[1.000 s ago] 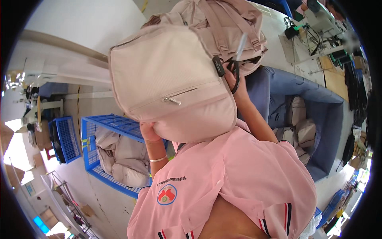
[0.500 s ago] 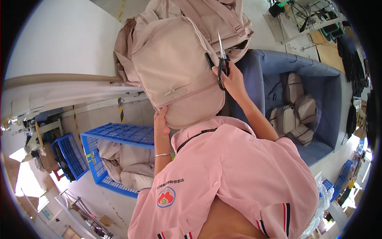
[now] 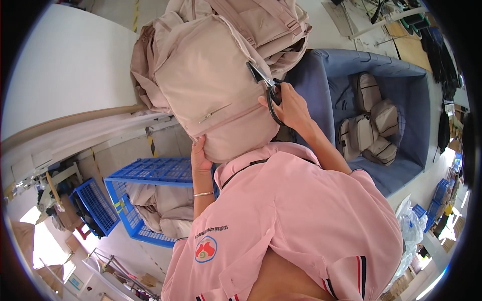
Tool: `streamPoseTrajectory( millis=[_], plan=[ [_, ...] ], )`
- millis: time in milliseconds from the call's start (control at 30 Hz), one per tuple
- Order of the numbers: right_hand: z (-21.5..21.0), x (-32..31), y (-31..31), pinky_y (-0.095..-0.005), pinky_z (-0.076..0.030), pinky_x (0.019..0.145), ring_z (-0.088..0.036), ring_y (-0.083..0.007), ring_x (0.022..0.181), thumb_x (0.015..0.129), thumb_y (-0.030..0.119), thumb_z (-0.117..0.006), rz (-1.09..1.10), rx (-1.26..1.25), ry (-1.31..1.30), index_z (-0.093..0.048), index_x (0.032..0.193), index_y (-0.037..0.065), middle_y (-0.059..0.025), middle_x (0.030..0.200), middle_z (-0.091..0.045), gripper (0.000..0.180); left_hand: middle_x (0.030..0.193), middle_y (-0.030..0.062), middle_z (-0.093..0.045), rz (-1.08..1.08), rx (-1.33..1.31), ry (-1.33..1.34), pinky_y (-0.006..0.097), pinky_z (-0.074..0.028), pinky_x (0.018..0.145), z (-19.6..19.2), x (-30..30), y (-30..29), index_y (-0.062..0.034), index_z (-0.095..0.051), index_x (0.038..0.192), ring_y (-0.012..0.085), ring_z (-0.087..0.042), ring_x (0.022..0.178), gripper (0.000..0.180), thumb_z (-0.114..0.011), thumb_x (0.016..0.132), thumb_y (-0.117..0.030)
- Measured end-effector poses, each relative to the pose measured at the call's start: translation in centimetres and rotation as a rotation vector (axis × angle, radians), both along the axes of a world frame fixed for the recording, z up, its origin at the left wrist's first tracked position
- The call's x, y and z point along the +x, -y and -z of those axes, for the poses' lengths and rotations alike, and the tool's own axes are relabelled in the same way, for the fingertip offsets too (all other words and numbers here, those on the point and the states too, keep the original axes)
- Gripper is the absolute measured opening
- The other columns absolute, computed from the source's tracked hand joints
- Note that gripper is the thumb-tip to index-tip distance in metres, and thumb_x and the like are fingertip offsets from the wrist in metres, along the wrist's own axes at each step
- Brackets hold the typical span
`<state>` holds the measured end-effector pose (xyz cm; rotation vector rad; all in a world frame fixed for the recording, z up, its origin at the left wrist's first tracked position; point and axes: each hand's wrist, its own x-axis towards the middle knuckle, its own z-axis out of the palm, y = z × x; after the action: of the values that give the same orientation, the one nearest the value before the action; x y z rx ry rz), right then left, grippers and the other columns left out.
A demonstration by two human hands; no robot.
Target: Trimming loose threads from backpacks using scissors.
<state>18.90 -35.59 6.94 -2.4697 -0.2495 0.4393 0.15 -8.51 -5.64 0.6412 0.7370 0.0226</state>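
A bag-making workshop: beige backpacks (image 3: 211,85) piled, more filling blue crates (image 3: 150,173) and bin (image 3: 396,90).

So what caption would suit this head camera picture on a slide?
Left hand props a beige backpack; right hand holds black-handled scissors against it.

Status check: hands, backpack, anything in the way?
Left hand grips the beige backpack at its lower edge. Right hand holds scissors against the backpack's side. More backpacks piled right behind it. Nothing blocking the hands.
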Motion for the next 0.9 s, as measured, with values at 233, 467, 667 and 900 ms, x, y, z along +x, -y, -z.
streamPoseTrajectory(
  millis=[233, 467, 667, 900],
  plan=[
    [-0.2, 0.8, -1.0, -0.0458, -0.052, 0.075, -0.066, -0.0409, 0.089, 0.083, 0.065, -0.066, -0.026, -0.002, 0.041, -0.054, 0.098, -0.006, -0.0249, 0.092, -0.066, 0.074, 0.131, 0.0117, -0.063, 0.017, -0.035, 0.027, 0.046, -0.05, 0.102, 0.4, -0.4, -0.5, -0.0065, -0.056, 0.134, 0.0275, -0.06, 0.119, 0.045, -0.069, 0.093, -0.022],
    [0.7, 0.5, -1.7, -0.0459, -0.054, 0.067, -0.068, -0.0406, 0.073, 0.085, 0.063, -0.064, -0.019, -0.056, 0.116, -0.055, 0.091, -0.004, -0.0223, 0.076, -0.067, 0.068, 0.133, 0.0108, -0.061, 0.029, -0.045, 0.021, 0.045, -0.049, 0.103, -0.3, -0.2, -0.6, -0.0075, -0.054, 0.136, 0.0273, -0.059, 0.12, 0.047, -0.068, 0.094, -0.021],
    [-0.4, 0.6, -2.0, -0.0465, -0.052, 0.066, -0.067, -0.0401, 0.072, 0.085, 0.064, -0.065, -0.003, -0.038, -0.003, -0.056, 0.086, -0.003, -0.0216, 0.074, -0.066, 0.067, 0.126, 0.0119, -0.065, -0.026, -0.03, 0.003, 0.044, -0.053, 0.097, -0.7, 0.1, -0.4, -0.0031, -0.053, 0.134, 0.0266, -0.064, 0.112, 0.046, -0.07, 0.092, -0.015],
    [2.1, -0.6, -0.3, -0.0465, -0.051, 0.072, -0.064, -0.0408, 0.079, 0.083, 0.066, -0.066, 0.011, -0.055, 0.249, -0.056, 0.087, -0.004, -0.0222, 0.081, -0.064, 0.07, 0.125, 0.0119, -0.065, -0.024, -0.051, 0.027, 0.044, -0.054, 0.095, -0.9, 0.0, -0.4, -0.0036, -0.054, 0.133, 0.0261, -0.064, 0.111, 0.045, -0.07, 0.092, -0.015]
  ],
)
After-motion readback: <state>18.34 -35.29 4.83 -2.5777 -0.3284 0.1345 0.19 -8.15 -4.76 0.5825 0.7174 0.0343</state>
